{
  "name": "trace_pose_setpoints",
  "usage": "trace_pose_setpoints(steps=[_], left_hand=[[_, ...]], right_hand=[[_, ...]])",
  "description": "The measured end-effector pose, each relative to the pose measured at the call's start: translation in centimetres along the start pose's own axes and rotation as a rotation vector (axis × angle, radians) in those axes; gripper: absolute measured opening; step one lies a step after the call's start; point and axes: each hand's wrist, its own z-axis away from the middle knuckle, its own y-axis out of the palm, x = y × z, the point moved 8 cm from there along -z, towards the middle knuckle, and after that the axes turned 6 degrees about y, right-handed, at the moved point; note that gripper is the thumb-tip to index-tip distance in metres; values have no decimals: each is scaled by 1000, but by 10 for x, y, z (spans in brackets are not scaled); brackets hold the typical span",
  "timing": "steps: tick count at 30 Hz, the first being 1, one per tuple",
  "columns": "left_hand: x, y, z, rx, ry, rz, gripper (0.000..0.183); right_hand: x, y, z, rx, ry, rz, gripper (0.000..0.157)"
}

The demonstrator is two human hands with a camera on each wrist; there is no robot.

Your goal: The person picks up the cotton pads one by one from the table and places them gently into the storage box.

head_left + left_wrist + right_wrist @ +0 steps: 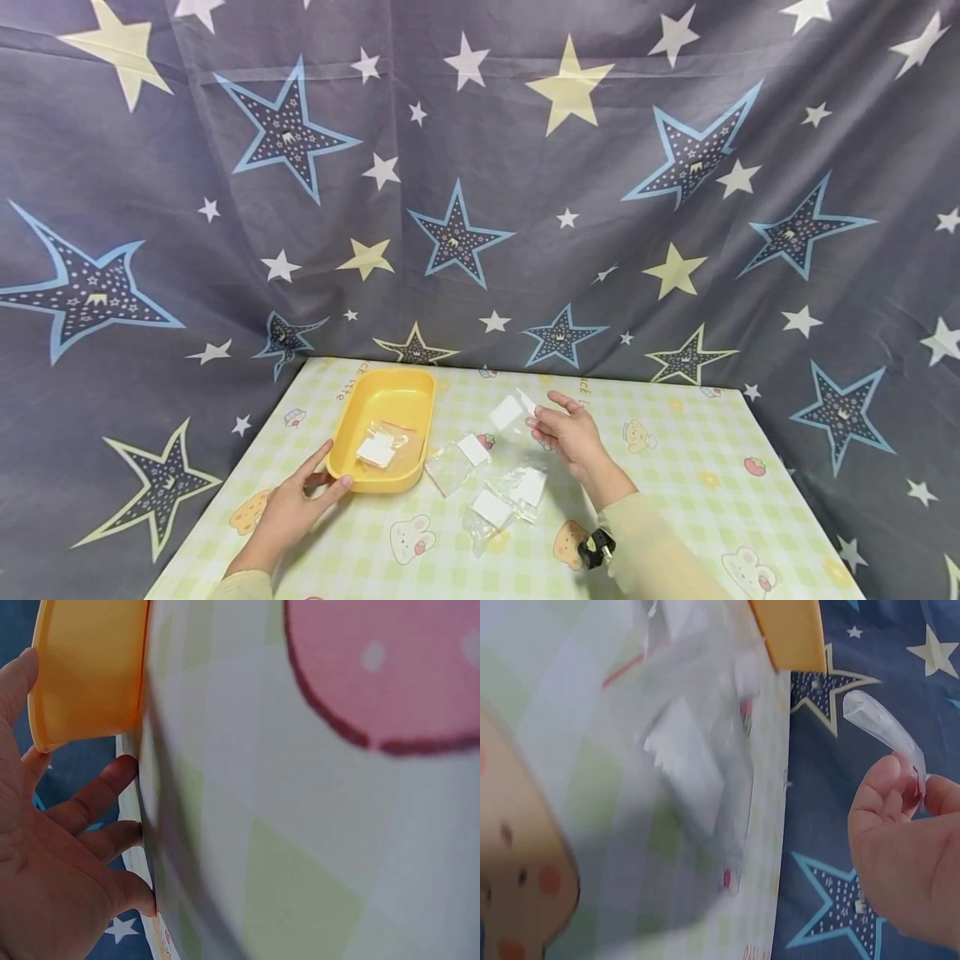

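My left hand (295,504) holds the near left corner of a yellow plastic tray (429,392), thumb at the front rim and forefinger along the side. In the left wrist view its other fingers (94,796) spread down to the tabletop. Inside the tray lies a clear plastic bag with a white piece (377,448). Over the table my right hand (572,433) pinches a small clear zip bag (510,412) by its edge, a white piece showing in it. The right wrist view shows this held bag (885,724) edge-on between thumb and fingers.
Several more clear bags with white pieces lie between the hands: one beside the tray (472,450), two overlapping nearer the front (491,507). A green checked cloth (675,517) covers the table. Behind its back edge hangs a dark star-patterned curtain (510,292).
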Motion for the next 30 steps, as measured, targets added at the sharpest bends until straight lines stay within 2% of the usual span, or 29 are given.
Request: trace_pose_setpoints(steps=[11, 21, 30], left_hand=[[0, -1, 2, -4, 5, -2, 95], [-1, 0, 0, 3, -2, -1, 95], [-4, 0, 2, 11, -20, 2, 96]], right_hand=[[-17, 55, -2, 60, 42, -75, 63], [-39, 110, 4, 161, 77, -41, 60], [-43, 144, 9, 199, 68, -28, 62]])
